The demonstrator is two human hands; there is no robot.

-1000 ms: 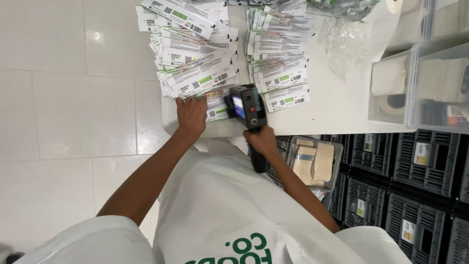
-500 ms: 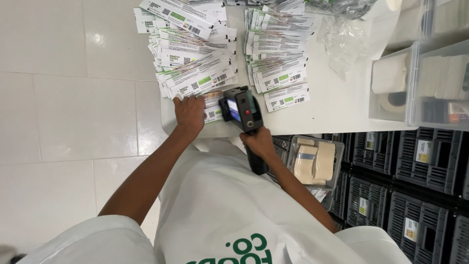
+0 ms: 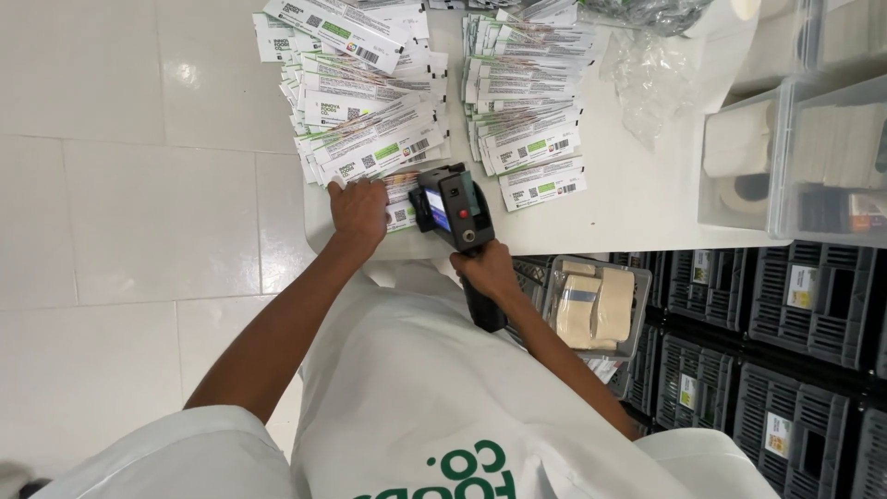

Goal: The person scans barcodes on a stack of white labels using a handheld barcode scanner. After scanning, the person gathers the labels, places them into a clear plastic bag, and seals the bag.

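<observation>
My right hand (image 3: pixel 485 273) grips the handle of a black handheld printer (image 3: pixel 453 208) with a small lit screen, its head resting on a label strip at the table's near edge. My left hand (image 3: pixel 360 211) lies flat on that white printed label strip (image 3: pixel 402 205), holding it down. Just beyond my hands, two fanned rows of similar white label strips lie on the white table (image 3: pixel 628 199): a left row (image 3: pixel 365 97) and a right row (image 3: pixel 527 106).
Crumpled clear plastic (image 3: pixel 651 69) lies at the table's far side. Clear bins with paper rolls (image 3: pixel 739 148) stand at the right. Below the table are black crates (image 3: pixel 785 305) and a grey basket holding beige tape rolls (image 3: pixel 596 305). White tiled floor lies to the left.
The printer has slid slightly left along the near label strip. My left hand has stayed pressed on the strip.
</observation>
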